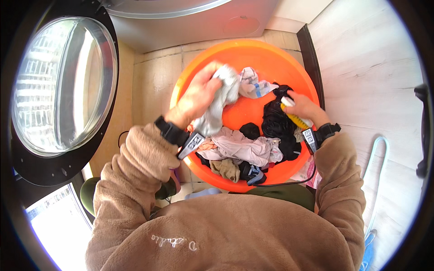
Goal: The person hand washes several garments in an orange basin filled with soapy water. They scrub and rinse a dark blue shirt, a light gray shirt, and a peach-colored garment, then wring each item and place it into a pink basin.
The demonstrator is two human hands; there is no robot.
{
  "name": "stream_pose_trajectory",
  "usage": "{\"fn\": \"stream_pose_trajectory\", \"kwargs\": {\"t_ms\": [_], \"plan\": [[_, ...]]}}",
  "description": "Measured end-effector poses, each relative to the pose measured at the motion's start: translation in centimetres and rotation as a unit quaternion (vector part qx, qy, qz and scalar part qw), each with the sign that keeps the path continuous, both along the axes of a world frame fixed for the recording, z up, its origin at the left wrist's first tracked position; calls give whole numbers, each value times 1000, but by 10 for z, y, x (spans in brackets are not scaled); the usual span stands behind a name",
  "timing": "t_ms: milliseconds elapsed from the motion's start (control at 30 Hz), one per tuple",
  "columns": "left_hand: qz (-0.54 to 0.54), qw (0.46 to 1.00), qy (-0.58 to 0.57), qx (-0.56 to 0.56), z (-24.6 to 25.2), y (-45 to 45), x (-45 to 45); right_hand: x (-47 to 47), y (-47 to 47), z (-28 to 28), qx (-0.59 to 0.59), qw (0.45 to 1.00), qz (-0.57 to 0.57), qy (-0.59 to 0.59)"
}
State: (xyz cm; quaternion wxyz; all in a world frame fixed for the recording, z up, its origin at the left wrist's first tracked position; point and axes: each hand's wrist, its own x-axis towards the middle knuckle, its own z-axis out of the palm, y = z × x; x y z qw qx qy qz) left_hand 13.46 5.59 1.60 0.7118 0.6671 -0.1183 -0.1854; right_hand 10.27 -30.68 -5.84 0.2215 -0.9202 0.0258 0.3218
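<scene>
An orange plastic basin [244,56] stands on the floor in front of me with clothes in it. My left hand [200,89], a little blurred, grips a light grey-white cloth [220,101] over the basin's left side. In my right hand [301,106] is a yellow and white object [295,117], whose kind I cannot tell, held above a black garment [278,118]. A white cloth with coloured stripes [254,84] lies between the hands. Nearer to me are a pale pink garment [242,147], a tan cloth [225,170] and a balled black cloth [250,130].
A round glass appliance door [64,86] hangs open at the left, beside a silver appliance [190,27]. White wood-look panelling [366,74] rises on the right, with a light blue looped handle [376,183] near it. A dark cable [288,185] crosses the basin's near rim.
</scene>
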Motion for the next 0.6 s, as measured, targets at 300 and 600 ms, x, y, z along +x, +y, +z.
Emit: {"fn": "stream_pose_trajectory", "kwargs": {"t_ms": [300,600], "plan": [[-151,962,-229,9,70,-40,31,24,-12,47,74,972,-120,-188],[-297,728,-280,550,-76,8,-51,40,34,-7,75,965,-39,-247]]}}
